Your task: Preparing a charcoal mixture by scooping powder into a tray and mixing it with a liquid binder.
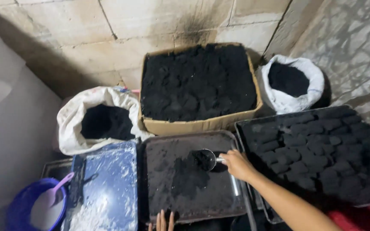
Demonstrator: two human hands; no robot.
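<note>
Right hand closed around a scoop of black powder, hovering over the middle tray. Left hand at six o'clock, fingers flat on the tray's edge. Box at twelve, briquette tray at three.

We see our right hand gripping a small shiny metal scoop dusted with matt black powder; the flat dark metal tray beneath looks dull and gritty; the brown cardboard box is matt and rough, packed with coarse black lumps; the two white woven cloth sacks look soft and creased; the blue glossy panel is smeared with chalky white powder; the round blue plastic bucket looks smooth; the beige concrete wall is rough and soot-stained
</note>
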